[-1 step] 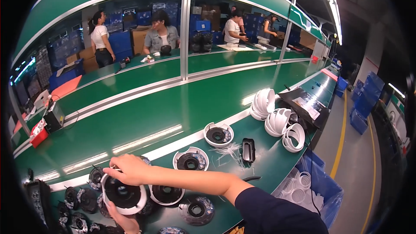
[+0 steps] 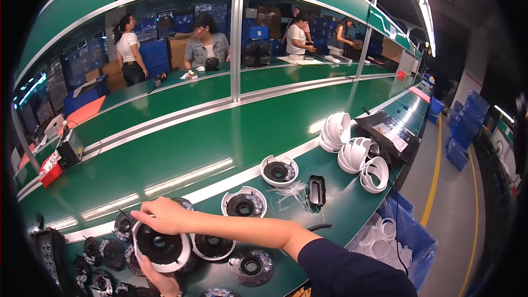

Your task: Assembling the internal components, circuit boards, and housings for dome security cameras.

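Between my hands is a white round housing with a black disc-shaped part inside, tilted so that its inside shows. My right hand comes across from the right and grips its upper rim, thumb toward the left edge. My left hand holds the lower rim from below, only partly in view. Just right of it, a second white housing with a black insert lies on the bench, partly behind my right forearm. Two more white housings, one nearer and one farther, hold black inserts with circuit boards.
Loose black discs with circuit boards lie around my hands. A black rectangular frame sits by white plastic strips. White rings are stacked at the right, above a blue bin of white rings. People stand beyond the bench.
The whole view has shifted very slightly. The held housing has tilted a little in my hands, and both hands keep their hold.
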Demonstrator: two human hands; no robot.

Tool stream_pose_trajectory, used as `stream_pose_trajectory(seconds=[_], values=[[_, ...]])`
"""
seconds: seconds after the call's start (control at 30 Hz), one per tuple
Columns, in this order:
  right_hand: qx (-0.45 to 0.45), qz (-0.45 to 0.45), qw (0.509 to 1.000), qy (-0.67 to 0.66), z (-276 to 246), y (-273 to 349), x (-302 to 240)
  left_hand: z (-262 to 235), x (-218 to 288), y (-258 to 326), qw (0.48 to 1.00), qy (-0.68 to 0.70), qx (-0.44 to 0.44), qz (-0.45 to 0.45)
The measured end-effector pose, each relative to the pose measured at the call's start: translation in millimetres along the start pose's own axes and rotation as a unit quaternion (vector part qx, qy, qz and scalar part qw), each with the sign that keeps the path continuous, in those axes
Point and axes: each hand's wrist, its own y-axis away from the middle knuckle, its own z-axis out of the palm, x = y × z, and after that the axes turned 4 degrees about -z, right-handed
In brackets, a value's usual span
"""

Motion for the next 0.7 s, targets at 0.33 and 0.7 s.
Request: stream_pose_trajectory(seconds=[0.33, 0.7], values=[[-0.001, -0.048, 0.998, -0.043, 8, -4, 3, 11, 12, 13, 0.982, -0.145, -0.062, 0.103], [0.076, -0.016, 0.992, -0.097, 11, 2, 1, 6, -6, 15, 0.981, -0.106, 0.029, 0.159]])
